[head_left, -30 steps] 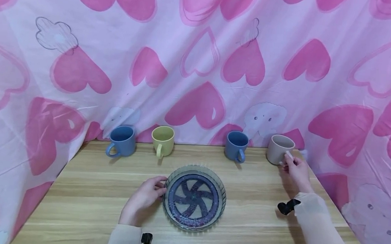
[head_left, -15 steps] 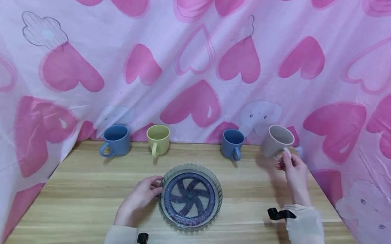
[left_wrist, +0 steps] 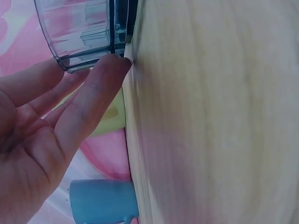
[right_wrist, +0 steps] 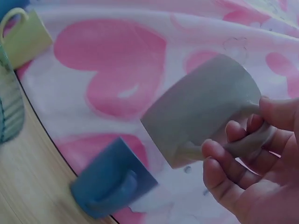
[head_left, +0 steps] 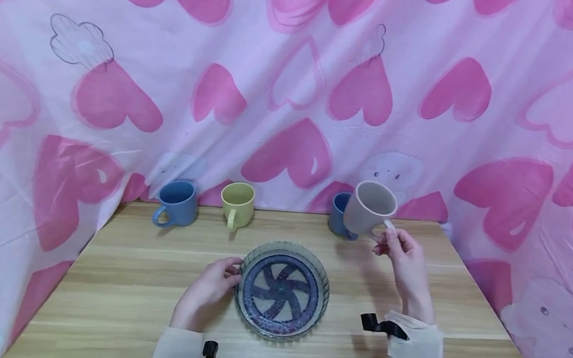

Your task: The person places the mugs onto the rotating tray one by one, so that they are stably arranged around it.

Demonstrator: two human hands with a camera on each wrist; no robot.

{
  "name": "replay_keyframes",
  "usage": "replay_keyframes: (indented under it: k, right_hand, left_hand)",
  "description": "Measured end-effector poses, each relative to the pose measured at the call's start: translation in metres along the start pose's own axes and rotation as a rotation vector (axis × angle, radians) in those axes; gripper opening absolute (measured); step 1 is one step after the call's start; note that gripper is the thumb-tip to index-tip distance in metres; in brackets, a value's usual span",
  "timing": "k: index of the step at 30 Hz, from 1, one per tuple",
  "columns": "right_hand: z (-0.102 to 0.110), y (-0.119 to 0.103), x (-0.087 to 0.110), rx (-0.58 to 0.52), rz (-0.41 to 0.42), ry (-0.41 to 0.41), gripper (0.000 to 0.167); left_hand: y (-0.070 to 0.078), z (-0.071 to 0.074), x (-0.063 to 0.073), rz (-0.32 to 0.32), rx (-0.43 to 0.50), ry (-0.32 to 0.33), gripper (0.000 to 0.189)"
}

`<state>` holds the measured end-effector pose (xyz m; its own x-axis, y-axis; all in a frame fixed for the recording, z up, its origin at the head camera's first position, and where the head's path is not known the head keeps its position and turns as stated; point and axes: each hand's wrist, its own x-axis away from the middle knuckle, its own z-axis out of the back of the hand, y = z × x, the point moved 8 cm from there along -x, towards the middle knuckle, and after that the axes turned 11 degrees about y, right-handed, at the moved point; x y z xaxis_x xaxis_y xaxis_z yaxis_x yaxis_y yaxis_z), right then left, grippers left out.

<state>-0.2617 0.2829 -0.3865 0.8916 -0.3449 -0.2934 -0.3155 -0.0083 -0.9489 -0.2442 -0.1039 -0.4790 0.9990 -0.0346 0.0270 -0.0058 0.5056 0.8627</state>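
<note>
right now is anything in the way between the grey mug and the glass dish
Nothing visible stands between the grey mug, held up by the right hand, and the glass dish. In the head view, the right-hand blue mug is behind the grey one, and the left hand touches the dish's left side.

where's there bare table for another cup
Bare wood shows at the back between the yellow cup and right blue cup, in the back right corner past that cup, and left of the left grip. Tight at the glass dish, touched by the left grip, and the right blue cup, partly hidden by the grey cup in the right grip.
</note>
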Motion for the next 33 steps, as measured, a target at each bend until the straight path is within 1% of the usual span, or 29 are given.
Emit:
replay_keyframes:
  k: [3,7,9,12,15,19,25,30,33]
  right_hand:
    - [-0.017,0.005,0.005,-0.009,-0.008,-0.06,0.04]
    - [-0.031,0.015,0.011,0.01,-0.034,-0.146,0.039]
    - [-0.038,0.021,0.013,0.027,-0.05,-0.189,0.04]
    - [-0.05,0.027,0.016,0.037,-0.06,-0.245,0.039]
    - [-0.063,0.032,0.018,0.024,-0.074,-0.294,0.038]
    - [-0.074,0.038,0.024,0.03,-0.083,-0.331,0.039]
    - [-0.083,0.042,0.029,0.049,-0.079,-0.368,0.039]
    - [-0.092,0.042,0.032,0.056,-0.058,-0.433,0.037]
    - [-0.101,0.046,0.038,0.04,-0.048,-0.49,0.037]
  left_hand:
    - [-0.003,0.0,-0.001,0.007,0.008,0.005,0.04]
    - [0.002,0.001,-0.002,-0.018,-0.002,0.014,0.039]
    - [0.003,0.0,-0.002,-0.023,-0.001,0.006,0.039]
    - [0.002,-0.001,-0.001,-0.016,0.01,0.004,0.039]
    - [0.0,0.0,0.001,0.003,0.02,0.019,0.039]
    - [-0.001,0.0,0.003,0.005,0.019,0.026,0.039]
    - [0.0,0.001,0.004,-0.002,0.022,0.024,0.039]
    - [0.002,0.002,0.003,-0.021,-0.01,0.028,0.038]
    - [0.002,0.002,0.004,-0.04,-0.027,0.028,0.036]
